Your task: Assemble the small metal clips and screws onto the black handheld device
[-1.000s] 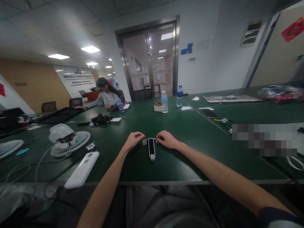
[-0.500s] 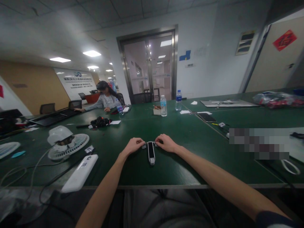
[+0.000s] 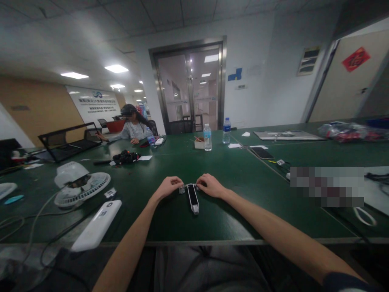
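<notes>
A narrow device (image 3: 192,196) with a black top and a pale rim lies on the green table (image 3: 231,219) between my hands, its pale tip pointing toward me. At its far left corner my left hand (image 3: 170,187) is closed in a pinch on a small clear piece (image 3: 182,189). My right hand (image 3: 212,185) pinches close to the device's far right corner. Whatever is between those right fingertips is too small and covered to make out.
A white fan (image 3: 73,182) and a white oblong case (image 3: 99,225) lie left, with cables. Ahead stand water bottles (image 3: 207,138) and a small box (image 3: 199,143); a dark phone-like slab (image 3: 261,152) lies right. Across the table, a person (image 3: 133,125) handles a black frame (image 3: 67,142).
The device's near tip has swung slightly right, and the clear piece at my left fingers shows more plainly. Across the table, the person's black frame has been tilted up. My view has shifted slightly.
</notes>
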